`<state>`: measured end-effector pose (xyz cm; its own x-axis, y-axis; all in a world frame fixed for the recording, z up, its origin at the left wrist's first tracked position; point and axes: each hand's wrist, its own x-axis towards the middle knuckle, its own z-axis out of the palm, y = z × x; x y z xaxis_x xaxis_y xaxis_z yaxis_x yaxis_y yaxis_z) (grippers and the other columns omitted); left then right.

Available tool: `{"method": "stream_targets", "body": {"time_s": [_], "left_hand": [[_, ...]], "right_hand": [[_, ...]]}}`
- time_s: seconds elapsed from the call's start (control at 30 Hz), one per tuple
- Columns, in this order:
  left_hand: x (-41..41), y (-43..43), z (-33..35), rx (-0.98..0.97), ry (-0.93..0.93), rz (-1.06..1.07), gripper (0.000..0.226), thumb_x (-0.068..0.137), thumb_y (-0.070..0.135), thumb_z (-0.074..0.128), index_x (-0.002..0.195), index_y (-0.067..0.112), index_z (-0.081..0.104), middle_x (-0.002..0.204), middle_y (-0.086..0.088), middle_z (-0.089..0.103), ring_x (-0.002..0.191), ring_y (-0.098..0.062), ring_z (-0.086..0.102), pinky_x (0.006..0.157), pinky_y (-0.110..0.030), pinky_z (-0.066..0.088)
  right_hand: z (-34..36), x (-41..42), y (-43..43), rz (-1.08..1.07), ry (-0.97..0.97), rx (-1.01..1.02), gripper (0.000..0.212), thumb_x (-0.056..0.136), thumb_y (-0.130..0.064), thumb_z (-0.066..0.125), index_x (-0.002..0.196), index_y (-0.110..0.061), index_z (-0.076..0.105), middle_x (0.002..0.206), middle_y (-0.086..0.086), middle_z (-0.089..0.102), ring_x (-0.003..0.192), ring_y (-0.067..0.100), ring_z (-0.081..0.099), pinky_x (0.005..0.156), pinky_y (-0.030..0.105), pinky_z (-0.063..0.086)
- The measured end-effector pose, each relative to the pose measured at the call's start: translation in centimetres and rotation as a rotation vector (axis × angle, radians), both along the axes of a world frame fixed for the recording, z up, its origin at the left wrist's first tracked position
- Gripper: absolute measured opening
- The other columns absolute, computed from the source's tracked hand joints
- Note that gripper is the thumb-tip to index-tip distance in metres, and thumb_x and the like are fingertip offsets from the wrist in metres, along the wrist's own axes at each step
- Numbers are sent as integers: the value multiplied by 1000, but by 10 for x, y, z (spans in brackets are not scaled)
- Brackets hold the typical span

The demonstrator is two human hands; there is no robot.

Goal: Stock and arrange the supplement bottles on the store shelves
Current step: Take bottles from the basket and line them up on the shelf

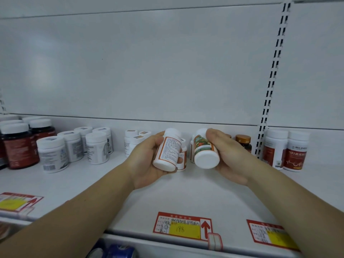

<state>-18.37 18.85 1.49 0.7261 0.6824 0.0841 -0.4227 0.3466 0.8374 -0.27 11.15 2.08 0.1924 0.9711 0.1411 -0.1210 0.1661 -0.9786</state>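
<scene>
Currently both hands are up over the middle of the shelf [186,194]. Left hand [149,157] is wrapped round an orange-label bottle [168,151]. Right hand [225,155] is wrapped round a green-label bottle [204,151]. The two bottles are held apart, clear of the shelf. Each lies tipped, base toward me, cap pointing far toward the back panel. Standing bottles [184,161] sit just behind, between the hands. I judge each held bottle needs righting, then setting down near of that row.

A pale grey metal back panel [149,62] rises behind a white shelf [167,198], with a slotted upright [273,77] at right. Red-and-yellow price labels [182,227] line its front edge under even light.
</scene>
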Motion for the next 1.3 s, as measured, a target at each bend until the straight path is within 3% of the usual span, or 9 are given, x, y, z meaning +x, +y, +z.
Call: {"method": "stream_targets", "body": {"time_s": [0.07,0.2,0.33,0.43,0.63,0.77,0.97,1.2,1.3], "left_hand": [[0,1,0,18,35,65,30,98,19,36,120,18,55,88,-12,70,63,-27,68,50,-34,54],[3,4,-4,216,150,172,19,97,15,42,112,19,54,106,-9,67,86,-25,68,71,-43,57],[2,3,-6,446,288,245,28,92,5,52,109,27,55,100,-5,68,88,-22,67,80,-44,56],[0,2,-7,632,408,260,41,84,-4,59,106,30,53,110,-7,63,98,-26,64,89,-46,53],[-2,3,-12,796,605,170,54,78,-1,67,108,40,45,119,-4,56,107,-19,59,84,-27,53],[-3,2,-11,873,656,160,31,85,17,64,104,38,52,109,8,62,101,-9,60,84,-25,51],[3,15,-1,730,558,486,16,97,31,47,106,28,59,102,6,58,94,-11,57,86,-34,50],[21,40,32,1005,918,363,31,92,30,58,123,29,60,120,5,55,102,-13,53,77,-23,42],[27,49,36,1087,1017,328,25,87,34,65,111,28,67,120,7,59,103,-10,52,81,-21,37]], "right_hand": [[0,1,2,-60,32,-47,32,96,-43,45,105,-16,58,79,-2,72,67,10,67,60,27,54],[-1,4,6,-118,147,-99,55,91,-49,53,128,-10,47,114,11,68,70,15,68,50,28,52],[-1,8,3,-91,76,-12,21,92,-23,58,111,-15,54,108,12,66,79,21,68,67,39,56],[-1,10,1,-68,-25,91,41,79,7,63,107,-22,54,101,2,65,87,22,64,74,36,49],[-6,12,4,-174,-277,18,56,43,-13,68,95,-33,69,123,10,55,104,25,62,84,35,51],[-8,11,3,-167,-320,-24,37,72,3,67,96,-26,64,103,2,64,101,26,63,89,40,52],[-12,8,4,-157,-490,-103,41,76,-3,70,103,-32,59,105,-3,65,98,15,63,89,35,51],[-13,4,4,-133,-544,-111,39,77,-7,70,107,-30,59,102,-4,67,94,12,65,87,34,53],[-13,4,3,-121,-546,-111,39,78,-7,70,108,-29,58,103,-5,67,94,11,65,84,30,52]]}}
